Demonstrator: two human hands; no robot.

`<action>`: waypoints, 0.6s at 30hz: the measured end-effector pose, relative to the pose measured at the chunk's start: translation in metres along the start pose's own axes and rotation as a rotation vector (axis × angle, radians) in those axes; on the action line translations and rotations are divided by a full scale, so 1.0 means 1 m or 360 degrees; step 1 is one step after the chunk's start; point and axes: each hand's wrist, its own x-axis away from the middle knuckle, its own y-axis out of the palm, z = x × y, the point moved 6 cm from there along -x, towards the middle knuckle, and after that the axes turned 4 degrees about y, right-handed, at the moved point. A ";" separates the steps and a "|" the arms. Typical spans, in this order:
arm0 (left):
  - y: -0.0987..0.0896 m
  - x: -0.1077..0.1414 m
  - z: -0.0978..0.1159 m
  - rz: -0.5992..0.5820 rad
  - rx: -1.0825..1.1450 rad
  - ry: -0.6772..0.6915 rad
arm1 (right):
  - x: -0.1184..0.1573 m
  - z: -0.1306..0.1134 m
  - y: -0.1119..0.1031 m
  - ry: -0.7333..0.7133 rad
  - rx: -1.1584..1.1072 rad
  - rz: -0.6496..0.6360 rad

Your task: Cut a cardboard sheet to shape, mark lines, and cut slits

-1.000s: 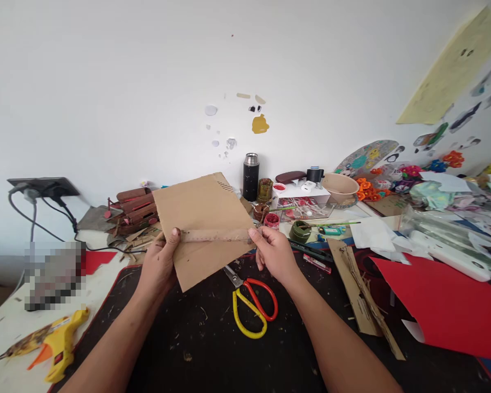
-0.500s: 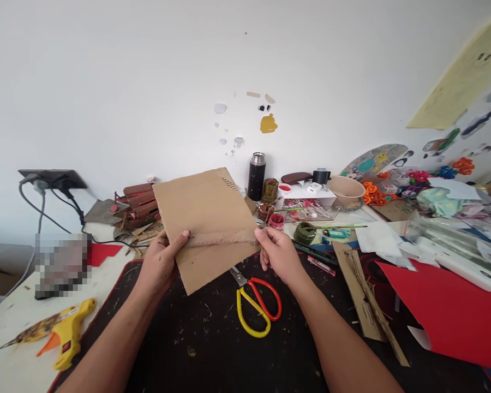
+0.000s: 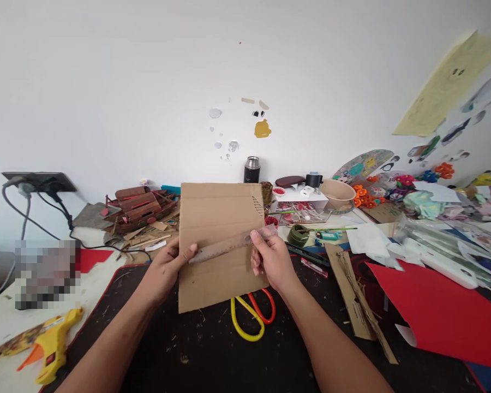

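A brown cardboard sheet is held up over the dark mat, its torn corrugated patch at the upper right. Across its face lies a clear ruler, tilted up to the right. My left hand is closed on the cardboard's left edge, its thumb at the ruler's left end. My right hand pinches the ruler near its right end, beside the cardboard's right edge; its lower fingers are partly behind. Scissors with one yellow and one red handle lie below, their blades hidden by the cardboard.
A yellow glue gun lies at the left. Cardboard strips and red paper are on the right. Behind stand a black flask, an olive paint jar and a beige bowl. A wooden model sits at the back left.
The cardboard has turned counterclockwise to nearly upright and covers the scissors' blades. The ruler now slants up to the right across it. The view has shifted slightly.
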 end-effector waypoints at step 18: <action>0.005 0.005 0.006 0.0105 0.0067 -0.0080 | 0.005 0.005 0.027 -0.0174 0.1063 -0.0247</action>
